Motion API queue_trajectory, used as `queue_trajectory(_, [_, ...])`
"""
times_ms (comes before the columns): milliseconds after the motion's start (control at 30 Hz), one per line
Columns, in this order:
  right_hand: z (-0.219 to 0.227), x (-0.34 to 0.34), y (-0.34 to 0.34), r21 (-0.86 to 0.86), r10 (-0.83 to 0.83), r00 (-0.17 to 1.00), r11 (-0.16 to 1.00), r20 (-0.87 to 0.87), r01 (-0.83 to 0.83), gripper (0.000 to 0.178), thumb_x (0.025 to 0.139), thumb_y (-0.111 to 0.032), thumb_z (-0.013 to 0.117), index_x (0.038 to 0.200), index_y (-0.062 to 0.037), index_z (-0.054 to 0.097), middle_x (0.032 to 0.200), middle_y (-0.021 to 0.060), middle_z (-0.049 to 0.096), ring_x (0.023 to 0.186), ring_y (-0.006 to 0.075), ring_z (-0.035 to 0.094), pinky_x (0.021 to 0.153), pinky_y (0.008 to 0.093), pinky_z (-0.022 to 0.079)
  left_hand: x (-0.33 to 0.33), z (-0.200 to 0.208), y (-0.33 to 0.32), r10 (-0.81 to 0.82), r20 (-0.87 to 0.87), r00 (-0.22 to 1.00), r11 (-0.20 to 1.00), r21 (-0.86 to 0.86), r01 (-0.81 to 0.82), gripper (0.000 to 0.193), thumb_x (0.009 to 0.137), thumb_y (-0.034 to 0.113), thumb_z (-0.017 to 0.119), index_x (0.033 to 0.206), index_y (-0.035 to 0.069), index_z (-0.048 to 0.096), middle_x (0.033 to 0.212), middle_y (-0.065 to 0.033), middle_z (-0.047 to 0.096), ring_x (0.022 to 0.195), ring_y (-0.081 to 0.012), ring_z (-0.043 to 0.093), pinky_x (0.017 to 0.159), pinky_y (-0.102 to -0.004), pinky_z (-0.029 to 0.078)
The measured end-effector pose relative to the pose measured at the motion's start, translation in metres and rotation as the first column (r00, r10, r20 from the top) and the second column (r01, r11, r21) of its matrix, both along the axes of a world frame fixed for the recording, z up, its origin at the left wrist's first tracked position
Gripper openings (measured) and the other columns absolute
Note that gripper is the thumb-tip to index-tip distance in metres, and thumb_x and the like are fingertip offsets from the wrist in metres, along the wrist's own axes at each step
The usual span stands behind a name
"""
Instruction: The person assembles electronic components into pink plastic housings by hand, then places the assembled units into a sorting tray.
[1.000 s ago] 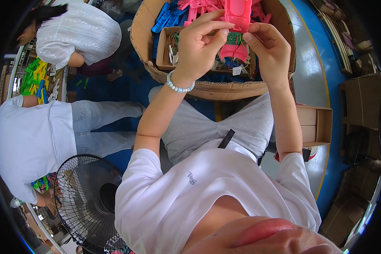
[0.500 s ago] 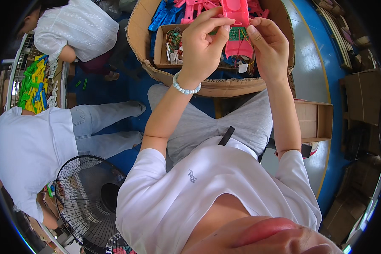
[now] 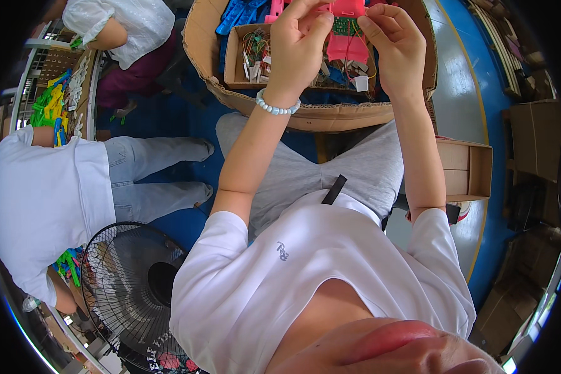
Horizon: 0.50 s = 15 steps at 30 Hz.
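Both hands are raised at the top of the view, over a big cardboard box. My left hand [image 3: 298,50], above a beaded bracelet, is closed with thumb and fingers pinching the left side of a pink plastic casing [image 3: 348,48]. On the other side, my right hand [image 3: 395,47] pinches the casing's right edge. Between the casing's upper and lower pink parts shows a green circuit board [image 3: 346,25]. Thin wires hang from it, with a white connector [image 3: 360,83] dangling below. The casing's top end runs out of the picture.
The cardboard box [image 3: 330,118] holds blue plastic parts [image 3: 240,15] and a smaller carton [image 3: 232,59] of wired boards. A black fan [image 3: 128,287] stands at my left. Two people work beyond it at benches with coloured parts. An open carton [image 3: 480,171] lies at right.
Both hands and the pink casing have moved slightly up toward the top edge. The two people at left have shifted their positions.
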State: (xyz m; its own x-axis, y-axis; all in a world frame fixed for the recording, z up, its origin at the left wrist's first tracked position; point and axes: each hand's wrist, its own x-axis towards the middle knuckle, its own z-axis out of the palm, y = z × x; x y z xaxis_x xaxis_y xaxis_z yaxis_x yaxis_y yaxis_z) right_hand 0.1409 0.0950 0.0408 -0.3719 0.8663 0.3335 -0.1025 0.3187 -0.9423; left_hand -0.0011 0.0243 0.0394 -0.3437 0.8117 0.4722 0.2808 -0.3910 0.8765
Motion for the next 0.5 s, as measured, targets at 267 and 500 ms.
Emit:
queue_trajectory(267, [-0.030,-0.005,0.016,-0.141,0.202,0.891,0.950,-0.406,-0.280,0.020,0.094,-0.003,0.062,0.113,0.0047,0.061,0.108,0.0111,0.067,0.100,0.0127,0.062,0.090,0.0273,0.050,0.003,0.009,0.014,-0.470,0.702,0.535,0.868,0.256,0.426,0.039,0.103,0.021,0.048,0.135,-0.001,0.050,0.122,-0.0168,0.064,0.112,-0.0259,0.062,0.096,-0.0369,0.051])
queue_trajectory(500, [-0.039,0.025,0.008,-0.096,0.585,0.807,0.810,0.080,-0.578,0.031,0.090,-0.007,0.069,0.119,-0.0001,0.064,0.113,0.0029,0.066,0.097,0.0077,0.059,0.080,0.0234,0.049,-0.011,0.008,0.010,-0.498,0.728,0.470,0.861,0.350,0.370,0.036,0.101,0.018,0.051,0.132,0.000,0.052,0.120,-0.0167,0.065,0.107,-0.0294,0.065,0.093,-0.0427,0.055])
